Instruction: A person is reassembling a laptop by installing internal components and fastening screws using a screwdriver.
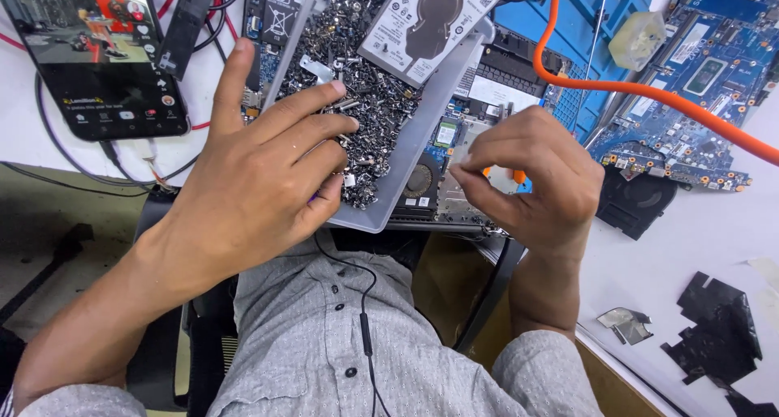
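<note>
Electronics repair workshop: tray of loose screws [369, 101], bare circuit boards [690, 117], opened laptop [454, 165] on bench.

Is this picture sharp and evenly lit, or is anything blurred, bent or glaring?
Head view: bright, even light with soft shadows; the left hand over the tray of screws is sharp; the right hand looks slightly soft at its fingertips; the phone screen shows some glare; straight edges bow toward the corners, a wide-lens effect.

I see my left hand [260, 174] resting in the tray [422, 141] of screws [369, 101], a hard drive [430, 19] on its far end. My right hand [531, 174] hovers right, probably over the opened laptop [454, 165]. Phone [97, 52] far left.
</note>
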